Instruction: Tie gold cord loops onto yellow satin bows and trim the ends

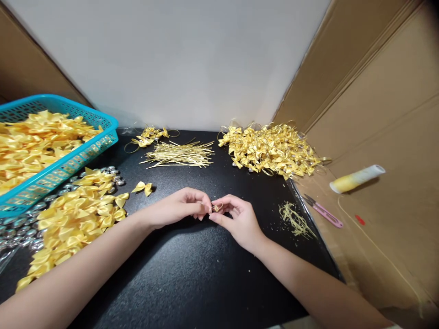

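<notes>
Over the middle of the black table, my left hand (pixel 187 206) and my right hand (pixel 238 220) meet fingertip to fingertip. Both are closed in a pinch around a small looped gold cord (pixel 217 207). Whether a bow or bead is attached to it is mostly hidden by my fingers. One loose yellow ribbon bow (pixel 143 188) lies just beyond my left wrist. Behind my hands is a flat bundle of cut gold cords (pixel 180 154). A heap of yellow bows (pixel 73 214) spreads beside my left forearm, with silvery beads (pixel 20 230) along its left edge.
A turquoise basket (pixel 113 125) full of yellow bows stands at the left. Bows with cord loops (pixel 270 148) are piled at the back right, a smaller group (pixel 151 135) at the back left. Cord scraps (pixel 295 220), pink thread snips (pixel 324 211) and a yellow-white thread spool (pixel 357 178) lie to the right.
</notes>
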`<state>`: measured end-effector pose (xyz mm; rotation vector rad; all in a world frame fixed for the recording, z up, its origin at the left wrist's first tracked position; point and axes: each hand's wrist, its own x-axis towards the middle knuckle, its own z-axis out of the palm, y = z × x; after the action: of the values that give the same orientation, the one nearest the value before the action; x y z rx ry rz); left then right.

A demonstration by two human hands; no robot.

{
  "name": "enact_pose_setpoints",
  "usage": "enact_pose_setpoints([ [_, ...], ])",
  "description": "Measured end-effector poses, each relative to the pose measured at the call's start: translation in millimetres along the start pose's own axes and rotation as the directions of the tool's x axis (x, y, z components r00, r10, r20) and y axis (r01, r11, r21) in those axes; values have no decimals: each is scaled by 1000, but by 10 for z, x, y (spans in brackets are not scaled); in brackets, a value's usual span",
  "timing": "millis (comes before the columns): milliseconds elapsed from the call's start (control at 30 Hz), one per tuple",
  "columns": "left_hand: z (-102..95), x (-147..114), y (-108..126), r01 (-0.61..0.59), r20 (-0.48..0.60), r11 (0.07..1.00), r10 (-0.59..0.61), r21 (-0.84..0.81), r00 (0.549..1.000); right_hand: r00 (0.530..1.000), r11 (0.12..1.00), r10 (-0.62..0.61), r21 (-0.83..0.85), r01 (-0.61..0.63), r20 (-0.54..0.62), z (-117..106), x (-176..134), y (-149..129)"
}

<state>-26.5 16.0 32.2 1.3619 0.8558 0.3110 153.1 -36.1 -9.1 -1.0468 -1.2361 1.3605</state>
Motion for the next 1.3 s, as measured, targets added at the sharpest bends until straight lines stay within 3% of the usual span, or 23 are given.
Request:
enact_pose_setpoints([
  [167,1,2,-4,2,-4,1000,-2,-14,1000,999,997,-42,-60,41,-18,-14,-3,0],
  [533,-11,6,-20,-7,-15,998,6,-61,1000,987,989,-34,-135,56,160,-70,11,-78],
  [700,-28,11,-34,-20,-37,998,18,-59,999,964,970,-72,-206,128,256,-179,39,-136],
  [867,-12,15,-28,-37,-20,999,36,-34,999,980,973,-101,-189,133,170,-200,34,-125],
  [1100,36,10,-37,-103,20,994,103,26,995,999,993,17,-114,-11,49,-65,2,-81],
  [1300,12,10,-38,-97,-29,995,98,34,995,990,996,71,-66,-63,121,-147,51,-61],
])
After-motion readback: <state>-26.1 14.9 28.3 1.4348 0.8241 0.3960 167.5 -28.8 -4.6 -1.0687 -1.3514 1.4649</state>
